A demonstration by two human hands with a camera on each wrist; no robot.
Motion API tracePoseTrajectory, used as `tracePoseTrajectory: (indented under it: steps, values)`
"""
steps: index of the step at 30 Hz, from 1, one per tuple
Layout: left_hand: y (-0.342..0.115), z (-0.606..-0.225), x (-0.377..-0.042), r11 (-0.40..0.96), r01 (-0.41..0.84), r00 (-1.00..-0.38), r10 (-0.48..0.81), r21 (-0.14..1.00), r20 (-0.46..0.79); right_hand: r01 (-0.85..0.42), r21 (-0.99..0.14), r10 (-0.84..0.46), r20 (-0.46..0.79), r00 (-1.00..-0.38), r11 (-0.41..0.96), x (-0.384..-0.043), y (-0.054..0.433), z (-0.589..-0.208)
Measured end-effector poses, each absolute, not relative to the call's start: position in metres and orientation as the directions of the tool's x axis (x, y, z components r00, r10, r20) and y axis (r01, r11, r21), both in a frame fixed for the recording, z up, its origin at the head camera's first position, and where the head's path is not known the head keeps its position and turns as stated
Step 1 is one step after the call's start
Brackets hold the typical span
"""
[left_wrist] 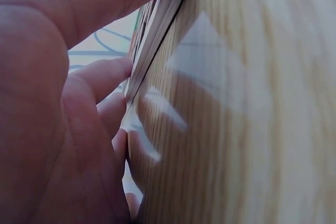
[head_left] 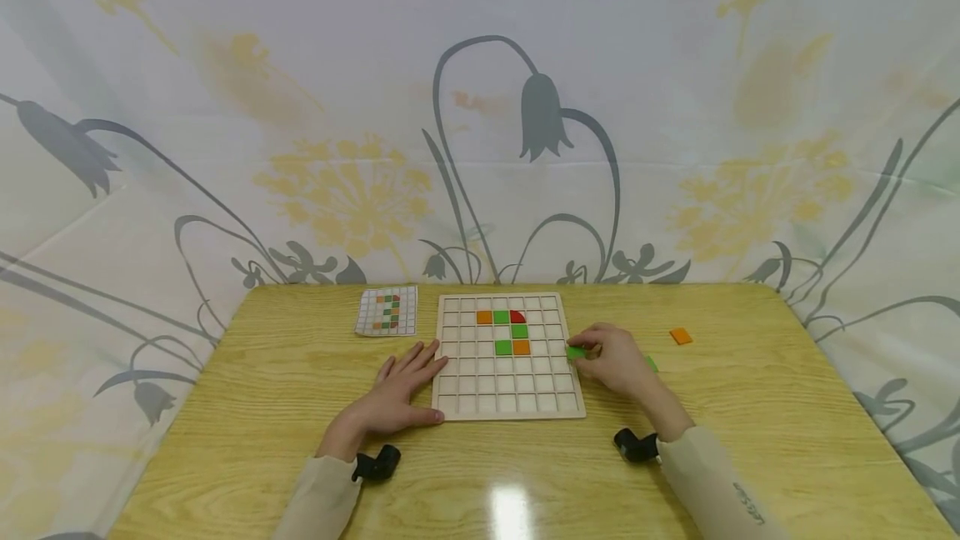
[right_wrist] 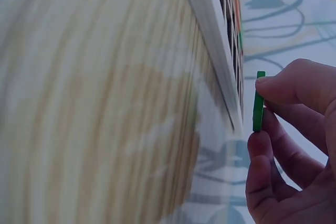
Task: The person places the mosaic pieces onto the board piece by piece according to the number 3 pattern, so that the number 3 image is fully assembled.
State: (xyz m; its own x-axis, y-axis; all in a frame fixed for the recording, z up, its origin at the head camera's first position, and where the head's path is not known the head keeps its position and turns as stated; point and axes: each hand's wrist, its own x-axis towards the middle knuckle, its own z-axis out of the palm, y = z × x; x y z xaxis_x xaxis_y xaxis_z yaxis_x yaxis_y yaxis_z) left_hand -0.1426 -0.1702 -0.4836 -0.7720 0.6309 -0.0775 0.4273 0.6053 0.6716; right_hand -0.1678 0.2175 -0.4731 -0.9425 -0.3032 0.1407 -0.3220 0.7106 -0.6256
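A square wooden grid board (head_left: 510, 415) lies on the table. Set in its upper cells are several coloured tiles: an orange tile (head_left: 484, 317), a green tile (head_left: 502, 317) and a red rounded piece (head_left: 517, 317) in one row, with green and orange ones below. At the board's right edge my right hand (head_left: 613, 361) pinches a green square tile (right_wrist: 259, 103) between thumb and fingers, held above the table. My left hand (head_left: 397, 394) lies with fingers spread at the board's left edge, its thumb touching the lower left corner and fingertips on the rim.
A paper card (head_left: 386, 312) printed with a coloured grid pattern lies left of the board. To the right are a loose orange tile (head_left: 680, 336) and a green tile (head_left: 652, 364) partly hidden behind the right hand. A flower-patterned curtain (head_left: 480, 148) hangs behind the table.
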Motion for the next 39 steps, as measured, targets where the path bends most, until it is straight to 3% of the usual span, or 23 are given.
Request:
tracePoseTrajectory:
  steps: [22,39]
  values:
    - [-0.17,-0.483,-0.143,0.609,0.419,-0.777,0.624,0.674,-0.08,-0.411,-0.642,-0.472,0.087,-0.877,0.647,-0.175,0.152,-0.473]
    - [-0.171,-0.483,-0.142,0.603,0.417,-0.778,0.624,0.68,-0.077,-0.327,-0.719,-0.459,0.012,-0.889,0.613,-0.178,0.15,-0.479]
